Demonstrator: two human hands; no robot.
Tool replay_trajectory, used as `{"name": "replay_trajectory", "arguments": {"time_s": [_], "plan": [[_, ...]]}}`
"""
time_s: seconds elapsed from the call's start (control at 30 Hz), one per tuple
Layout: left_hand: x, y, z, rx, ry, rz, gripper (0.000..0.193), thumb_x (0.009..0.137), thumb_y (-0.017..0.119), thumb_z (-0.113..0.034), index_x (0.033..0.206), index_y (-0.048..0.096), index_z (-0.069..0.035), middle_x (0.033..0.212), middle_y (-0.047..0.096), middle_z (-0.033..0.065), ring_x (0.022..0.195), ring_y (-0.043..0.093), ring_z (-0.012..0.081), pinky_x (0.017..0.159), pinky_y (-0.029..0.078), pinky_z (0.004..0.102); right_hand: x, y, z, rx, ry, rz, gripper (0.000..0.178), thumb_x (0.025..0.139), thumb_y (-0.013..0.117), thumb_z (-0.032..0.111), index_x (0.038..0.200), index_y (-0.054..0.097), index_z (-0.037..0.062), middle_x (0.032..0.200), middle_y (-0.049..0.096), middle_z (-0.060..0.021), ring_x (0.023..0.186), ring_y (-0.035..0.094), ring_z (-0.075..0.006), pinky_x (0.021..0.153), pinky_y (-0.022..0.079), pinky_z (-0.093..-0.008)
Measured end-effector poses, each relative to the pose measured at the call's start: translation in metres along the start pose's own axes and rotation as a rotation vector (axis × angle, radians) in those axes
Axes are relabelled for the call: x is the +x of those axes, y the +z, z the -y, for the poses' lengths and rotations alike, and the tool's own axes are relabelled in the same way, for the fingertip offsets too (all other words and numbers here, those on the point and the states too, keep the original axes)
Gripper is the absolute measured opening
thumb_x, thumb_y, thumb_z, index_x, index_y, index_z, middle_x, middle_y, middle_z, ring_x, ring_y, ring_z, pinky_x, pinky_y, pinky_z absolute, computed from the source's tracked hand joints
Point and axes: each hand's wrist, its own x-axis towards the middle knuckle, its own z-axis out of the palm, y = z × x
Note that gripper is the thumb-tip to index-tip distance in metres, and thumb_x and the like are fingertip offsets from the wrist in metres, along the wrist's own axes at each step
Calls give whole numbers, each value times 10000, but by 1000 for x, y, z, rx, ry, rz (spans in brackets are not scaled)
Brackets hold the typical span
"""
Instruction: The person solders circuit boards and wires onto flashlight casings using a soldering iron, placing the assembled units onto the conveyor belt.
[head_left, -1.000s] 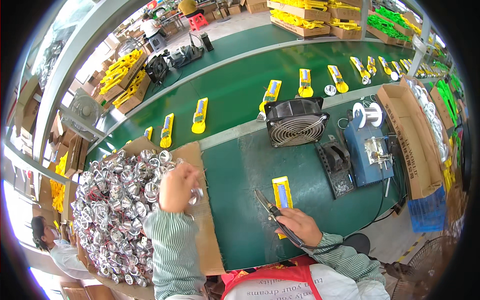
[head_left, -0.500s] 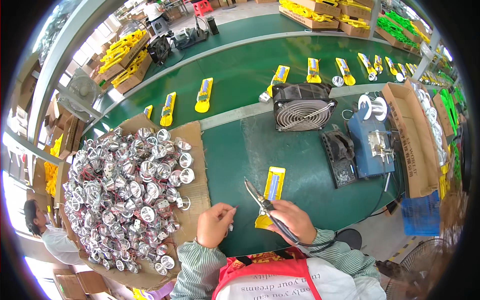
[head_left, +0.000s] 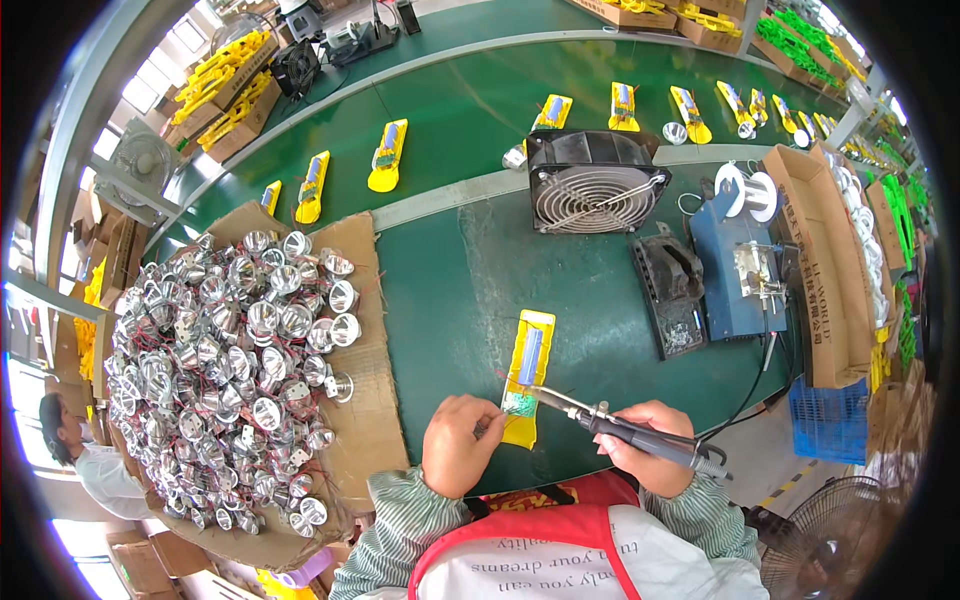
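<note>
A yellow flashlight-like casing (head_left: 520, 434) lies on the green bench in front of me. In it sit a blue cylindrical battery (head_left: 530, 356) and a small green circuit board (head_left: 518, 404). My right hand (head_left: 655, 450) is closed round the dark handle of a soldering iron (head_left: 640, 434), whose tip reaches the board's upper edge. At the board's left side, my left hand (head_left: 462, 442) is closed in a pinch. Whatever lies between those fingertips is too small to make out.
Left of me, a pile of shiny reflector cups (head_left: 230, 370) with red wires covers a cardboard sheet (head_left: 375, 400). Beyond stand a black fan (head_left: 597, 190), a dark iron stand (head_left: 668, 290) and a blue box with a solder spool (head_left: 745, 195). Yellow casings (head_left: 388, 155) line the far belt.
The soldering iron has swung down from pointing up and away to the board. My left hand has moved right to the board's edge. The whole view has shifted slightly.
</note>
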Motion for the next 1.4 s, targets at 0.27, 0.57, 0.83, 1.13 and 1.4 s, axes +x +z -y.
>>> {"name": "replay_trajectory", "arguments": {"time_s": [0.27,0.57,0.83,1.13,1.4], "plan": [[-2,7,0,0,-73,-30,73,724,649,-51,714,579,-34,671,546,81,656,518,257,600,419,361,6,0,-12,47,118,75,146,776,631,-5,840,507,-47,753,648,-157,648,651,-162,553,548,-270],[-3,10,0,-30,-87,-18,87,726,637,-47,706,553,-35,666,532,80,646,519,256,589,416,362,10,2,-15,135,214,100,138,783,630,8,843,515,-37,745,645,-146,641,646,-152,533,528,-241],[-3,13,-1,-41,-108,-20,90,723,631,-42,702,544,-34,660,522,81,626,524,251,573,421,357,13,3,-18,112,238,92,138,783,631,6,838,512,-38,732,643,-140,633,640,-144,537,519,-245],[-3,14,-2,-60,-113,-20,97,721,632,-38,699,538,-32,662,523,85,622,532,251,565,426,355,11,1,-15,153,220,30,147,779,633,0,842,506,-37,725,640,-150,623,649,-161,530,535,-257],[-3,12,-4,-44,-138,0,92,717,629,-31,713,538,-25,683,529,92,622,540,245,557,435,349,11,-4,-11,76,168,103,157,782,630,-7,852,492,-34,741,640,-161,640,657,-174,533,544,-262]]}}
